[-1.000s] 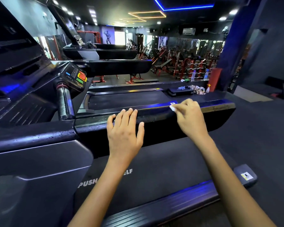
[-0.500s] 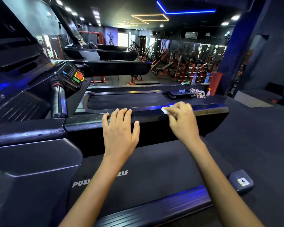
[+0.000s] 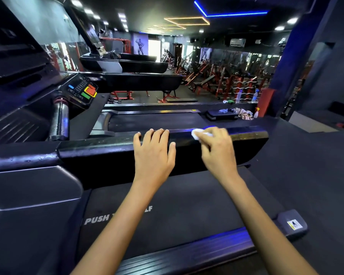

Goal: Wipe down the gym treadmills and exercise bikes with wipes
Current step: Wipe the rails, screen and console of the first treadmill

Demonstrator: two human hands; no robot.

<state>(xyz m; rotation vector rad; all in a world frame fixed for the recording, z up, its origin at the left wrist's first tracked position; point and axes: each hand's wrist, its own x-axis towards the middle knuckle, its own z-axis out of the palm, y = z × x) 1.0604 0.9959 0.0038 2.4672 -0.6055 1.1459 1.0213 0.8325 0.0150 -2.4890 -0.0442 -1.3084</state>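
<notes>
On treadmill side rail point(image 3: 246, 135), white wipe point(image 3: 197, 133) pinched under right hand point(image 3: 216, 149) fingers, left hand point(image 3: 153, 153) flat, fingers straight.

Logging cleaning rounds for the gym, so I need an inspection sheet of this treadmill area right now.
Surface: treadmill side rail, dark, glossy, speckled.
Job's things: white wipe pressed on the rail.
Clutter: cloth, spray bottle and water bottles beyond the next treadmill.
Hands: left hand rests flat on the rail; right hand grips the wipe.
Cables: nothing seen.
Surroundings: control console, red weight machines, ceiling lights.
</notes>
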